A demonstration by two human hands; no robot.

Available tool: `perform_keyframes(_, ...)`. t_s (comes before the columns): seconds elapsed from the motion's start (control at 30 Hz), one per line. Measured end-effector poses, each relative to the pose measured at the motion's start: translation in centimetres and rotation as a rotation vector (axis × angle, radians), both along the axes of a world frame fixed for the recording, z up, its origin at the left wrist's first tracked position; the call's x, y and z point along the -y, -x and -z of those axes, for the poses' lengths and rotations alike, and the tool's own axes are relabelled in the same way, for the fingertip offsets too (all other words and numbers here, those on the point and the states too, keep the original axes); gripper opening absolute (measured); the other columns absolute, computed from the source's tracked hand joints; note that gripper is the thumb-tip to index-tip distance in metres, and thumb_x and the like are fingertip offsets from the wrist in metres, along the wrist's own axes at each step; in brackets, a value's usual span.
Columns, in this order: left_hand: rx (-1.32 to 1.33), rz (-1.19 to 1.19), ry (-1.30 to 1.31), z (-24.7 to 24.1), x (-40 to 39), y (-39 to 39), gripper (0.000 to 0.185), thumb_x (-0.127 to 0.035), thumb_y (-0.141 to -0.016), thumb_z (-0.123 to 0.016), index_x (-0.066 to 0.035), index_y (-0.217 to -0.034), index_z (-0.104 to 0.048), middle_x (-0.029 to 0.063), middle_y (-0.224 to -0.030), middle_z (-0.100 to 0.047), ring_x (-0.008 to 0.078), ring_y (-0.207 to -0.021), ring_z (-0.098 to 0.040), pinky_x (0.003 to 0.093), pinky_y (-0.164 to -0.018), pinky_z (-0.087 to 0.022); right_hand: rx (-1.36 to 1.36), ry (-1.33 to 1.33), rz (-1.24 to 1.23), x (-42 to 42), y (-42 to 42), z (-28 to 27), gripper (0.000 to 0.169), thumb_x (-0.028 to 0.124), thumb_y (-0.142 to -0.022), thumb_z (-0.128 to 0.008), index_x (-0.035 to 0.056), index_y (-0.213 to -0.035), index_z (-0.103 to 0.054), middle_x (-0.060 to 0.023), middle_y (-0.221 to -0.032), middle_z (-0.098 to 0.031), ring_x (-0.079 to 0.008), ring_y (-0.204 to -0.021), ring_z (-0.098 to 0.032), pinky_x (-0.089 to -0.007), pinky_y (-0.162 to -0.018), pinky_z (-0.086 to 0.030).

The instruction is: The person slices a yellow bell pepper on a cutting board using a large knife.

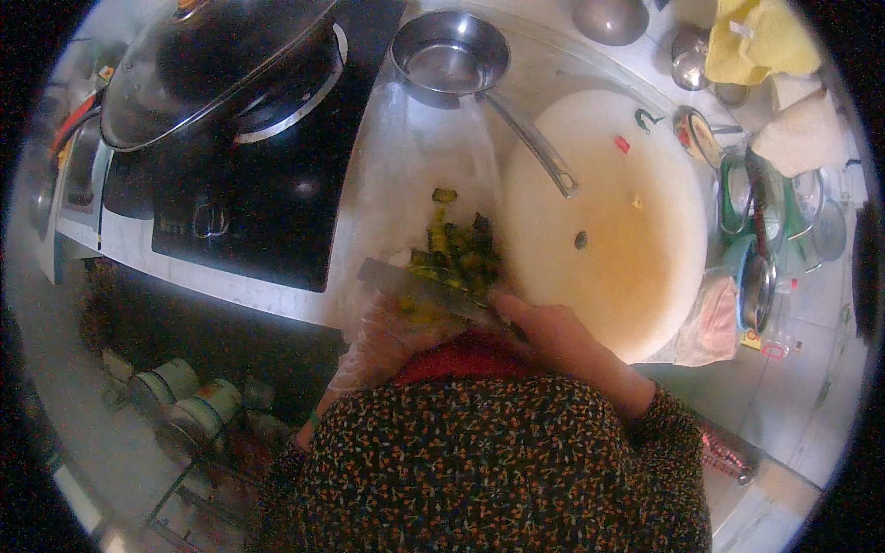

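Observation:
My right hand [543,325] grips the handle of a broad knife [422,285], whose blade points left above a pile of cut green vegetable pieces [460,252]. Close below the blade is my left hand [387,332], in what looks like a thin clear plastic glove; its fingers lie near yellow-green pieces, and whether they press on any is too blurred to tell. The vegetables lie on a pale, shiny worktop. A large round white cutting board [622,228] with a brownish stain sits to the right, bearing a few small scraps.
A steel saucepan [449,59] stands beyond the vegetables, its handle over the board. To the left, a lidded wok [221,76] stands on a black cooktop [276,228]. A folded pink cloth [709,325], bowls and a yellow cloth [757,41] are at the right.

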State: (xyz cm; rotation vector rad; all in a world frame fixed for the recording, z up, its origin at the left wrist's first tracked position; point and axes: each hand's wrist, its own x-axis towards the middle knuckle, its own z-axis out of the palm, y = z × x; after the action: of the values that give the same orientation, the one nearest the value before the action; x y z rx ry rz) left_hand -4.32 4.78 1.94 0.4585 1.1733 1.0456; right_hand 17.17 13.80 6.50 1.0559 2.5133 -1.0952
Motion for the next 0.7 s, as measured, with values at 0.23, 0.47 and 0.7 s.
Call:
perform_keyframes(0.23,-0.193,0.094,-0.07,-0.6,0.1,0.2,0.064,-0.011,-0.067,-0.082,-0.004,-0.122,-0.048,0.0111,-0.117,-0.058,0.0235,-0.108,-0.056,0.0363,-0.094,-0.047,0.218,0.019,-0.029,0.2,1.3,-1.5,0.026,0.024,-0.088,-0.051,0.0118,-0.11,-0.043,-0.0208,-0.076,-0.064,-0.0426,-0.07,-0.062,-0.0532,-0.061,-0.049)
perform_keyframes(0.47,-0.313,0.109,-0.183,-1.1,-0.7,0.3,0.07,-0.007,-0.067,-0.081,-0.005,-0.125,-0.043,0.0115,-0.119,-0.056,0.0241,-0.109,-0.055,0.0367,-0.095,-0.047,0.06,0.024,0.028,0.3,1.0,0.8,0.027,0.029,-0.089,-0.053,0.0134,-0.109,-0.044,-0.0232,-0.072,-0.06,-0.0456,-0.066,-0.059,-0.0549,-0.057,-0.046)
perform_keyframes(0.7,-0.087,-0.028,-0.146,0.6,0.2,-0.6,0.075,-0.005,-0.066,-0.081,-0.006,-0.127,-0.037,0.0125,-0.123,-0.052,0.0245,-0.112,-0.053,0.0364,-0.096,-0.046,0.104,0.029,0.049,0.2,1.9,1.8,0.037,0.031,-0.089,-0.054,0.0132,-0.12,-0.043,-0.0232,-0.073,-0.061,-0.0448,-0.067,-0.059,-0.0551,-0.06,-0.047)
